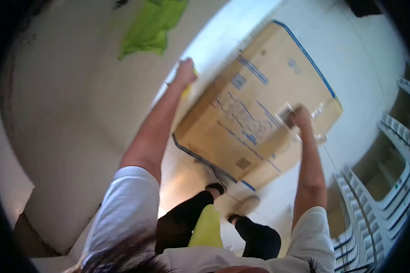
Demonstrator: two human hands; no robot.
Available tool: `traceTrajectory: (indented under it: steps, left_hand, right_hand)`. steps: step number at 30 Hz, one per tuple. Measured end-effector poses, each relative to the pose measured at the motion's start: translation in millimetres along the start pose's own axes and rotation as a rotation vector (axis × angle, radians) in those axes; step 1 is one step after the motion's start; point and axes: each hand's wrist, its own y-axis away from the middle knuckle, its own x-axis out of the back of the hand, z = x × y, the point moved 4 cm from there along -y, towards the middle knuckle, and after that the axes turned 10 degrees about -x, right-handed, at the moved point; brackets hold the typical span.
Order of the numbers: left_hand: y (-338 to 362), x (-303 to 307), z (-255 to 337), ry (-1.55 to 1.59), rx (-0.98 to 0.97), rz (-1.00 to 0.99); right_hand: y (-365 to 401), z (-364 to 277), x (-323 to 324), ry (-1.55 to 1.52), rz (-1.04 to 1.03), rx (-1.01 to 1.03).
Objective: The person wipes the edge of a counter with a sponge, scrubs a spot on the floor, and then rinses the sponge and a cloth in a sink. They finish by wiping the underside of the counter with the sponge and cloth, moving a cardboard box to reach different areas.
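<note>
A large cardboard box (259,59) with blue edges, printed labels and handwritten blue lettering stands beside the white table. My right hand (301,117) is closed over the box's right part, at a see-through rectangular piece (284,113) with shiny edges; motion blur hides what exactly it is. My left hand (185,73) is a closed fist at the table's edge, left of the box. A bit of yellow material (186,92) shows just under that fist.
Bright green cloth or bag (152,29) lies on the white table (86,91), which fills the left side. Stacked pale plastic chairs (373,214) stand close on the right. My feet are on the tiled floor (351,54) just below the box.
</note>
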Motion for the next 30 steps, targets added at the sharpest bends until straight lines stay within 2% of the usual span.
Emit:
traceTrajectory:
  steps: [1,3,5,7,9,11,21,23,25,27,28,29,30]
  left_hand:
    - [0,-2,-5,0.008,0.006,0.002]
    - [7,14,6,0.078,0.031,-0.009]
    - [11,16,6,0.121,0.023,0.009]
    - [9,19,8,0.145,0.056,0.0]
    - [11,22,9,0.183,0.083,-0.003]
    - [10,18,5,0.199,0.077,-0.011]
    - [14,23,12,0.228,0.077,0.109]
    - [11,25,14,0.208,0.109,0.075]
    - [11,22,13,0.205,0.165,0.054]
    - [13,15,10,0.166,0.186,0.084]
    - [12,24,18,0.164,0.172,0.118]
    - [12,25,19,0.163,0.19,0.102]
    - [16,20,18,0.136,0.199,0.085]
  right_hand:
    - [-42,46,-51,-0.185,0.413,0.21]
    - [-23,36,-25,-0.295,0.284,-0.043]
    - [-26,42,-36,-0.383,0.123,-0.077]
    - [-28,45,-41,-0.425,0.073,-0.113]
    - [-25,44,-44,-0.395,0.189,-0.042]
    - [-34,49,-57,-0.398,0.123,-0.103]
    - [-18,33,-36,-0.492,0.044,-0.151]
    - [-12,31,-24,-0.523,0.011,-0.187]
    - [-18,30,-25,-0.414,0.071,-0.128]
    - [-8,27,-15,-0.375,0.047,-0.176]
    - [-51,52,-97,-0.154,0.0,-0.028]
    - [-49,53,-85,-0.132,0.002,-0.002]
    - [-38,49,-69,-0.21,-0.02,-0.086]
